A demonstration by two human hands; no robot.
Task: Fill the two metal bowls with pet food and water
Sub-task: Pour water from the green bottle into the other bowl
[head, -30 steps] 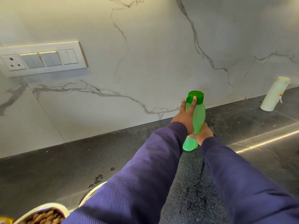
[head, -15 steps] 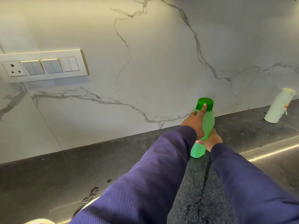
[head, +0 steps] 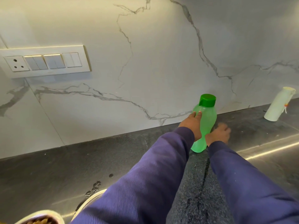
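Now the green bottle point(head: 204, 125) stands capped on the dark counter point(head: 64, 167), set down from its earlier tilt; pouring appears complete. Its long axis is near vertical, cap point(head: 207, 100) uppermost. Left hand point(head: 193, 125) touches its side with straight fingers; right hand point(head: 218, 132), just beside its base, has released, grip indeterminate

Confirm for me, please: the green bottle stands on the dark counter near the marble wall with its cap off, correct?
Not quite: the head view shows the green bottle with its darker green cap on. The rest holds: it stands on the dark counter near the marble wall.
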